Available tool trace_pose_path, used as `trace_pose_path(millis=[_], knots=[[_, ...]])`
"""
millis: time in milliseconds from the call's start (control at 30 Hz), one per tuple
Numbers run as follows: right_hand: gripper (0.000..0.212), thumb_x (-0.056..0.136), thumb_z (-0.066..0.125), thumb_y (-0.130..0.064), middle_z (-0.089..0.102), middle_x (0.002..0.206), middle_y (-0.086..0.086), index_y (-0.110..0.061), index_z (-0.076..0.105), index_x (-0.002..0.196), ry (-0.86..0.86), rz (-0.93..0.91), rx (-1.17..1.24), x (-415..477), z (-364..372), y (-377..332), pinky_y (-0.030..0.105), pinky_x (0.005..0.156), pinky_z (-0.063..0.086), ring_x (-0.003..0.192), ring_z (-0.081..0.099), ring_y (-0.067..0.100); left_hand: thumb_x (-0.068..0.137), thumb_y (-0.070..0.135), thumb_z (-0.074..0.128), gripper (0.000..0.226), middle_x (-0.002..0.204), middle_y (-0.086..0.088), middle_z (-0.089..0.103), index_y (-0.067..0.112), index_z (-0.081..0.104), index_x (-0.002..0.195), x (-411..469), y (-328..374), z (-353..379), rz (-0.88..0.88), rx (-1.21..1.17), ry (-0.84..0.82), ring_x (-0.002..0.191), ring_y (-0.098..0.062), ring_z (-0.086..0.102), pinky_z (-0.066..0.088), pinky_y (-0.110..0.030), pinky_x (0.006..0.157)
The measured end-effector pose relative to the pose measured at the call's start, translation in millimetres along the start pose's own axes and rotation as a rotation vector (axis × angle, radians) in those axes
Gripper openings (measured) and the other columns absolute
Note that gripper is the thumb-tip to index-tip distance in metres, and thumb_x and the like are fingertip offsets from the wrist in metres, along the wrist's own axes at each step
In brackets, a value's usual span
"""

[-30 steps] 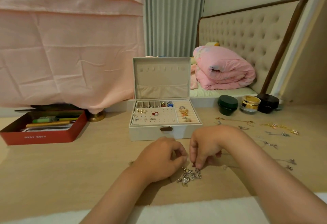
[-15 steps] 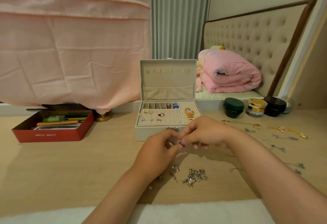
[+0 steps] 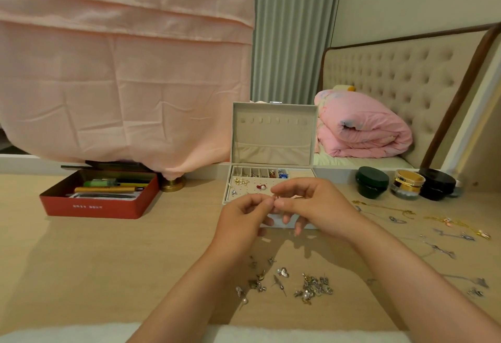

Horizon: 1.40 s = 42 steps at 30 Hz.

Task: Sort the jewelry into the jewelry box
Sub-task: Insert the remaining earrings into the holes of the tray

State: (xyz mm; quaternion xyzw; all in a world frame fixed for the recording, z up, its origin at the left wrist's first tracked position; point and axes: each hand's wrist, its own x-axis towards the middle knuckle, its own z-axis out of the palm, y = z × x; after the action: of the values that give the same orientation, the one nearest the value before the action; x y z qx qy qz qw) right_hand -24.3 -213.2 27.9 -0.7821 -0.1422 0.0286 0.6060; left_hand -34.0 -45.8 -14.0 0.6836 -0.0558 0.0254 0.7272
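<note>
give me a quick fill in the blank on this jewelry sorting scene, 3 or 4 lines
1. The lid of the jewelry box stands ____.
2. The tin left of the jewelry box is ____ in colour.
3. The left hand and right hand pinch one small piece in front of the ____.
4. The loose earrings lie on the desk, ____ the person than the box is.

Missing words: open; red; jewelry box; nearer

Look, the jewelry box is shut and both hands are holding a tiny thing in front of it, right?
Not quite. The head view shows the jewelry box open, its lid standing up. The rest is right: the left hand and right hand pinch a tiny piece together in front of it.
</note>
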Motion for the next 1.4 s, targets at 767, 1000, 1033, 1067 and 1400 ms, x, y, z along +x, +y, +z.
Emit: trace_pose_path(millis=[767,1000,1033,1067,1400], knots=[[0.018,0.09,0.071,-0.026,0.074,0.094,-0.015,-0.034,0.077,0.104,0.205,-0.088,-0.782,90.1,-10.0,29.5,0.026,0.067,0.055,0.049,0.06,0.003,0.103,0.042,0.043,0.032,0.124,0.015,0.059,0.038,0.062,0.128,87.2,-16.9,-33.5,0.515,1.232,-0.047,0.116,-0.016,0.043,0.033,-0.034,0.093],[0.022,0.093,0.068,-0.034,0.074,0.109,-0.014,-0.036,0.075,0.114,0.15,-0.151,-1.001,92.0,-6.5,28.6,0.033,0.088,0.051,0.103,0.065,0.011,0.101,0.042,0.042,0.034,0.121,0.015,0.059,0.038,0.062,0.129,88.3,-14.3,-35.7,0.559,1.263,-0.036,0.112,-0.015,0.042,0.032,-0.033,0.093],[0.022,0.093,0.068,-0.035,0.074,0.109,-0.015,-0.037,0.075,0.114,0.15,-0.153,-1.014,92.1,-6.1,29.2,0.033,0.088,0.051,0.106,0.064,0.011,0.101,0.042,0.042,0.034,0.121,0.015,0.06,0.038,0.063,0.128,87.8,-13.9,-35.4,0.557,1.264,-0.03,0.112,-0.015,0.042,0.032,-0.033,0.094],[0.022,0.093,0.068,-0.035,0.074,0.11,-0.015,-0.038,0.075,0.113,0.154,-0.157,-1.019,92.6,-5.4,29.9,0.032,0.088,0.051,0.107,0.064,0.011,0.101,0.042,0.042,0.034,0.121,0.015,0.06,0.038,0.063,0.127,87.5,-13.4,-35.1,0.554,1.263,-0.023,0.112,-0.015,0.043,0.032,-0.033,0.094],[0.025,0.093,0.067,-0.036,0.072,0.109,-0.018,-0.04,0.072,0.118,0.148,-0.174,-1.047,92.7,1.0,30.4,0.029,0.083,0.047,0.107,0.062,0.01,0.1,0.039,0.044,0.031,0.116,0.011,0.064,0.037,0.066,0.122,87.5,-14.9,-34.5,0.536,1.212,-0.006,0.112,-0.015,0.045,0.033,-0.033,0.091]])
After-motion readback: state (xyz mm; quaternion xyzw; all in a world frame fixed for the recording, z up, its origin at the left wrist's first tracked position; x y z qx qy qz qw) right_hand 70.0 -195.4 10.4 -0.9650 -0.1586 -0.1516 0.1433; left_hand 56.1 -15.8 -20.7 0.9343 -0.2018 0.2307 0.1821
